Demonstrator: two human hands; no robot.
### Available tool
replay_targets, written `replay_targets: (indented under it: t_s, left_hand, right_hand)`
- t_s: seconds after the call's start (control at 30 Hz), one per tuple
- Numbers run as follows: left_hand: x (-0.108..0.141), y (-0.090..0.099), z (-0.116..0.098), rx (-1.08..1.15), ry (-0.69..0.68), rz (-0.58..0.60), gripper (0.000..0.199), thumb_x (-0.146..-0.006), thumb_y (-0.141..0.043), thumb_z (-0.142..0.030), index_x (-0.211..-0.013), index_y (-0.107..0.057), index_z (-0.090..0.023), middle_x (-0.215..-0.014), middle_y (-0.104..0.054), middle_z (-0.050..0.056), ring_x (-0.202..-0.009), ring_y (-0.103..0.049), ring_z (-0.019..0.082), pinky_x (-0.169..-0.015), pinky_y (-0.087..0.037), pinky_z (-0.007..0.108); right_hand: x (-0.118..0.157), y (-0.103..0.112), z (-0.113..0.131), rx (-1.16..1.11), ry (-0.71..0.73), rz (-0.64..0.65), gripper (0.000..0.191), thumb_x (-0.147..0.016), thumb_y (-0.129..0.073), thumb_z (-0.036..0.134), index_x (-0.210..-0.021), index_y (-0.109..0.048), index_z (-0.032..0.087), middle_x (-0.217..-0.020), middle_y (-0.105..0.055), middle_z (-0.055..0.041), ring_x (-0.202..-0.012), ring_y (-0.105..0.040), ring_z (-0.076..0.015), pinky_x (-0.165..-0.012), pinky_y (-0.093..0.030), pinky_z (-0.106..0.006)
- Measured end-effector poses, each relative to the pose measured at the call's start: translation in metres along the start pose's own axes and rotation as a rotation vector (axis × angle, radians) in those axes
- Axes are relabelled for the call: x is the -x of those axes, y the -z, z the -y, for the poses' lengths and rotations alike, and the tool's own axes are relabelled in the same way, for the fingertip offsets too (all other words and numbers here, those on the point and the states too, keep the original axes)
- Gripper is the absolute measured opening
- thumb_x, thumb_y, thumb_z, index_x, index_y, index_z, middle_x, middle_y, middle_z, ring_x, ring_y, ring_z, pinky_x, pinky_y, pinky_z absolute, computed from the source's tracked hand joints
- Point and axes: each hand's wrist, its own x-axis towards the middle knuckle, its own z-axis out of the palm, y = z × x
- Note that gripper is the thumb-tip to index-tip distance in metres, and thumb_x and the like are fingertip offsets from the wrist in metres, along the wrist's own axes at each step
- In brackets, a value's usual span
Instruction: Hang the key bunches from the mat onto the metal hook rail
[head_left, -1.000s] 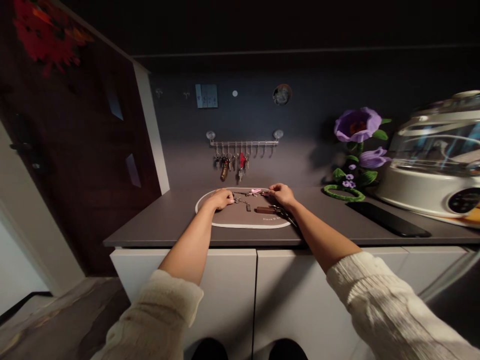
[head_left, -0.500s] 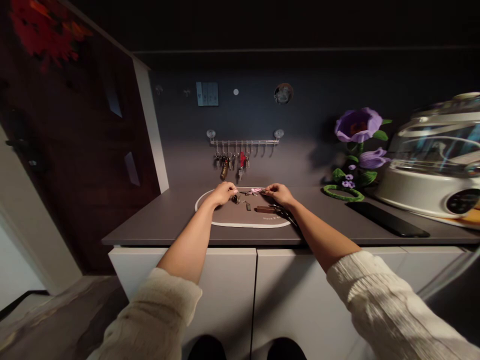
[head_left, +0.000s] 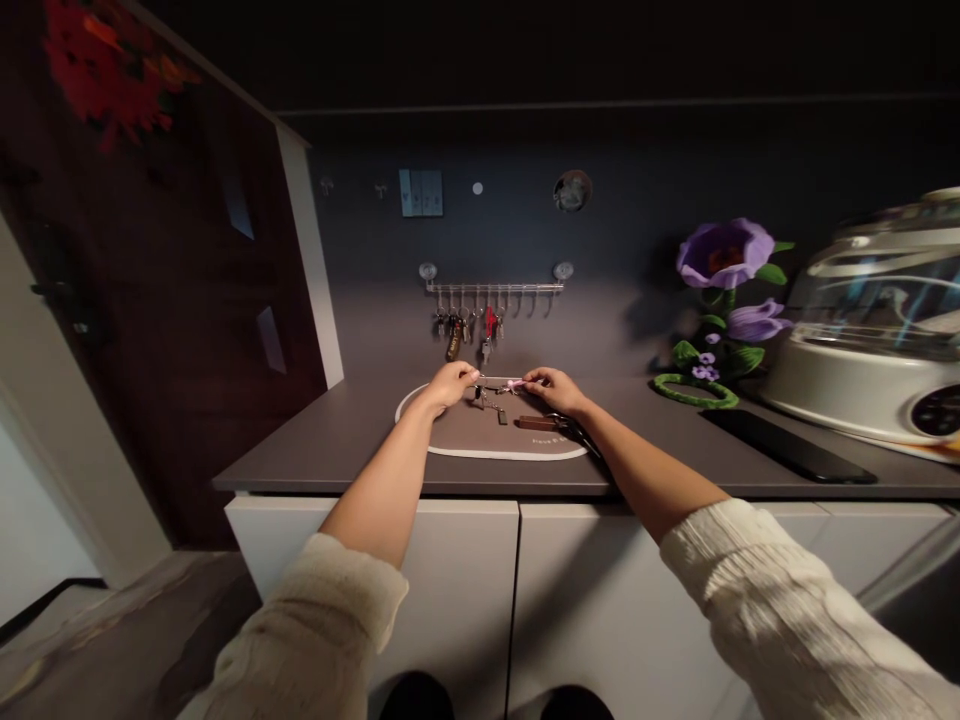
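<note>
Over a brown oval mat (head_left: 465, 440) with a white border, my left hand (head_left: 451, 385) pinches a bunch of keys (head_left: 480, 396) by its ring. From the bunch a short chain leads to a small rectangular tag (head_left: 502, 417). My right hand (head_left: 553, 389) has thumb and fingers closed at the end of a pink keychain (head_left: 514, 384), near the mat's far edge. Below that hand lies a brown strip-like holder (head_left: 536, 423) with dark metal pieces beside it, partly hidden by my right wrist.
A clear hook rail (head_left: 495, 288) on the wall carries several key bunches on its left side. To the right stand purple fabric flowers (head_left: 726, 255), a black phone-like slab (head_left: 787, 445) and a cream appliance (head_left: 847, 385). The counter's front edge runs above white cabinet doors (head_left: 450, 570).
My left hand has lifted the keys slightly, so the ring shows above them. My right hand stays by the pink keychain. The whole view has shifted a little.
</note>
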Motion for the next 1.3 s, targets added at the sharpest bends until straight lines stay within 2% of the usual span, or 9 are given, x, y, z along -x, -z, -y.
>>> replay_targets:
  t_s: [0.17,0.27,0.37,0.57,0.77,0.9,1.1,1.3]
  left_hand:
    - [-0.001,-0.001,0.000,0.040,0.046,-0.021,0.021,-0.074,-0.052,-0.033,-0.069,-0.055,-0.013,-0.061,-0.051,-0.002,-0.061,-0.043,0.010,-0.065,-0.034,0.023]
    - [-0.003,-0.002,0.001,0.078,0.066,-0.032,0.020,-0.075,-0.051,-0.031,-0.069,-0.055,-0.013,-0.059,-0.048,-0.004,-0.058,-0.041,0.009,-0.063,-0.033,0.023]
    - [-0.005,-0.003,0.003,0.112,0.069,-0.043,0.021,-0.075,-0.051,-0.032,-0.069,-0.055,-0.012,-0.058,-0.048,-0.004,-0.058,-0.041,0.008,-0.062,-0.034,0.022]
    - [-0.007,-0.004,0.003,0.184,0.086,-0.056,0.022,-0.074,-0.053,-0.034,-0.070,-0.055,-0.012,-0.060,-0.051,-0.003,-0.059,-0.043,0.009,-0.064,-0.035,0.023]
    - [-0.008,-0.004,0.001,0.264,0.125,-0.081,0.017,-0.075,-0.053,-0.029,-0.068,-0.055,-0.013,-0.059,-0.051,-0.003,-0.058,-0.044,0.008,-0.066,-0.036,0.023]
    - [-0.008,-0.004,0.000,0.316,0.162,-0.079,0.017,-0.075,-0.053,-0.029,-0.070,-0.056,-0.013,-0.061,-0.053,-0.002,-0.059,-0.046,0.008,-0.066,-0.037,0.023]
    - [-0.008,-0.004,-0.002,0.385,0.217,-0.079,0.014,-0.076,-0.053,-0.025,-0.072,-0.056,-0.013,-0.064,-0.054,-0.002,-0.059,-0.046,0.007,-0.061,-0.035,0.022]
    - [-0.009,-0.005,-0.002,0.422,0.227,-0.073,0.014,-0.075,-0.055,-0.026,-0.071,-0.056,-0.013,-0.063,-0.053,-0.002,-0.059,-0.046,0.007,-0.060,-0.033,0.022]
  right_hand:
    - [-0.014,0.001,0.002,0.322,0.140,0.070,0.024,-0.078,-0.053,0.033,-0.095,-0.063,0.021,-0.101,-0.062,-0.0055,-0.094,-0.051,-0.0194,-0.086,-0.032,-0.033]
    - [-0.022,-0.001,0.003,0.432,0.165,0.127,0.031,-0.079,-0.050,0.036,-0.106,-0.059,0.023,-0.113,-0.057,-0.0077,-0.103,-0.046,-0.0231,-0.087,-0.030,-0.036]
    - [-0.027,-0.006,0.005,0.513,0.177,0.178,0.031,-0.081,-0.047,0.036,-0.108,-0.058,0.026,-0.117,-0.053,-0.0074,-0.105,-0.042,-0.0241,-0.085,-0.031,-0.035]
    - [-0.027,-0.012,0.010,0.625,0.201,0.241,0.026,-0.082,-0.045,0.032,-0.101,-0.061,0.027,-0.108,-0.057,-0.0062,-0.101,-0.043,-0.0209,-0.082,-0.030,-0.032]
    - [-0.021,-0.010,0.020,0.651,0.218,0.248,0.022,-0.080,-0.049,0.034,-0.097,-0.062,0.027,-0.106,-0.057,-0.0072,-0.100,-0.042,-0.0231,-0.080,-0.028,-0.034]
    - [-0.021,-0.009,0.023,0.676,0.255,0.250,0.021,-0.080,-0.049,0.036,-0.093,-0.063,0.026,-0.103,-0.058,-0.0073,-0.099,-0.043,-0.0227,-0.079,-0.027,-0.033]
    - [-0.023,-0.008,0.026,0.739,0.342,0.295,0.018,-0.081,-0.049,0.029,-0.089,-0.064,0.025,-0.096,-0.058,-0.0070,-0.097,-0.047,-0.0207,-0.078,-0.025,-0.031]
    - [-0.018,-0.006,0.034,0.706,0.355,0.331,0.017,-0.081,-0.049,0.029,-0.088,-0.064,0.023,-0.099,-0.057,-0.0067,-0.099,-0.047,-0.0203,-0.079,-0.027,-0.030]
